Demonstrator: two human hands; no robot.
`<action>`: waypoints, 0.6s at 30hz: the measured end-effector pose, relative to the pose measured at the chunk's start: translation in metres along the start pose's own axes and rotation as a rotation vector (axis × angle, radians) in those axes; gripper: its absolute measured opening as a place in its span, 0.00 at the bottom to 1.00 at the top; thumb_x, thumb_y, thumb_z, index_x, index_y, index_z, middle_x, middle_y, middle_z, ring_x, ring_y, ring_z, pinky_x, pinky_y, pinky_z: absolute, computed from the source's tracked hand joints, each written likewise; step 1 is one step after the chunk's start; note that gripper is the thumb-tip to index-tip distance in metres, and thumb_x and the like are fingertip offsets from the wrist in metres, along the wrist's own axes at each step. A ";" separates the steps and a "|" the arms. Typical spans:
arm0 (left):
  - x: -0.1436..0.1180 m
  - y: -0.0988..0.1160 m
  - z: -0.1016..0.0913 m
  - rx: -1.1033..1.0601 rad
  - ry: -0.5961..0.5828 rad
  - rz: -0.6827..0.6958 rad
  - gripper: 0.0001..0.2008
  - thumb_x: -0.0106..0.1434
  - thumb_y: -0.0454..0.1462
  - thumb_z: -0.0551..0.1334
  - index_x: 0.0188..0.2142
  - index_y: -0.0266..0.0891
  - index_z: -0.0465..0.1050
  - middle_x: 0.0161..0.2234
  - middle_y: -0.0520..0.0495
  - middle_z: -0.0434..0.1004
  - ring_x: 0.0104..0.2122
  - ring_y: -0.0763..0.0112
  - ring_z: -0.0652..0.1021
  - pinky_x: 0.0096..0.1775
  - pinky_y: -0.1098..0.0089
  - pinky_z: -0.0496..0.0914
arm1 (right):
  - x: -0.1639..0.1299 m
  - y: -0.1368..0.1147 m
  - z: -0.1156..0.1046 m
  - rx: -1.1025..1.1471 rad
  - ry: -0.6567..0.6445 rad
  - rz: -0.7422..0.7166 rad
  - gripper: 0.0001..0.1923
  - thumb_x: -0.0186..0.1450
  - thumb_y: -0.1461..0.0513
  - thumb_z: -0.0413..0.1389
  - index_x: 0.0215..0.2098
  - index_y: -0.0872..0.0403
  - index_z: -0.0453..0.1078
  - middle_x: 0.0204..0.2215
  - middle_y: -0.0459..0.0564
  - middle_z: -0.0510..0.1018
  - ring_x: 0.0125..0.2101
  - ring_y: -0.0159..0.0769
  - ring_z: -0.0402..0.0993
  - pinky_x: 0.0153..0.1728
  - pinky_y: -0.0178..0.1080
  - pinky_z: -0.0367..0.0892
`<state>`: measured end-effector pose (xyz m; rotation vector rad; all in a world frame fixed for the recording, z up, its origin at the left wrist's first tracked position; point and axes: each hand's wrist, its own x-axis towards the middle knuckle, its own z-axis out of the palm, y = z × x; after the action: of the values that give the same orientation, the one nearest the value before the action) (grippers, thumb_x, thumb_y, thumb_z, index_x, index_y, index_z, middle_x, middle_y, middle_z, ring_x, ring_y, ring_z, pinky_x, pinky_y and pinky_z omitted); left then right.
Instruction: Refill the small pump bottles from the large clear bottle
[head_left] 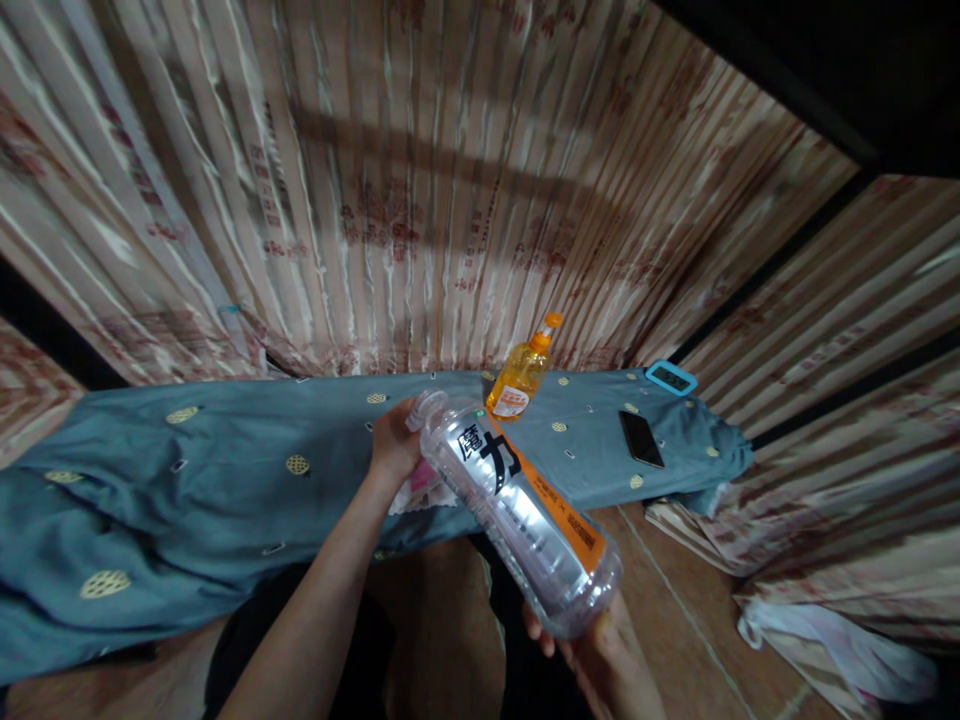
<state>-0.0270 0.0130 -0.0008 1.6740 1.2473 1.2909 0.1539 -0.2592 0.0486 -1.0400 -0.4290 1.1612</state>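
Right hand point(592, 640) cups the base of the clear bottle point(517, 510), fingers clamped under it; the bottle slants up to the left hand point(394, 440), pinched on the cap point(426, 408). Best kept steady from below, turning at the neck only. An orange bottle point(520, 380) stands just beyond.

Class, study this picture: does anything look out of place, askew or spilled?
Nothing is spilled. The clear bottle is tilted, held between the right hand at its base and the left hand at its cap. The orange bottle leans slightly on the blue cloth.
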 end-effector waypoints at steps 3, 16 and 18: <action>0.000 0.000 -0.001 0.040 -0.014 0.008 0.11 0.61 0.45 0.71 0.38 0.46 0.90 0.39 0.45 0.96 0.45 0.47 0.92 0.48 0.59 0.85 | 0.000 0.001 -0.002 -0.009 -0.005 -0.005 0.34 0.47 0.39 0.89 0.41 0.48 0.90 0.26 0.49 0.91 0.24 0.38 0.85 0.28 0.35 0.76; 0.001 -0.006 0.000 0.023 -0.004 -0.018 0.10 0.61 0.45 0.72 0.38 0.45 0.90 0.38 0.44 0.96 0.45 0.46 0.93 0.47 0.58 0.85 | 0.003 0.002 -0.004 -0.012 0.005 -0.011 0.35 0.46 0.38 0.89 0.40 0.50 0.89 0.25 0.51 0.91 0.24 0.38 0.85 0.27 0.35 0.76; 0.001 -0.006 0.000 0.011 -0.004 -0.013 0.10 0.61 0.45 0.72 0.39 0.45 0.91 0.39 0.44 0.96 0.46 0.45 0.93 0.48 0.58 0.85 | 0.003 0.002 -0.004 -0.011 -0.003 -0.005 0.36 0.45 0.38 0.89 0.41 0.50 0.89 0.25 0.50 0.91 0.24 0.39 0.85 0.27 0.35 0.76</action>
<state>-0.0287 0.0157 -0.0061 1.6721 1.2630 1.2747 0.1571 -0.2586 0.0441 -1.0463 -0.4402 1.1567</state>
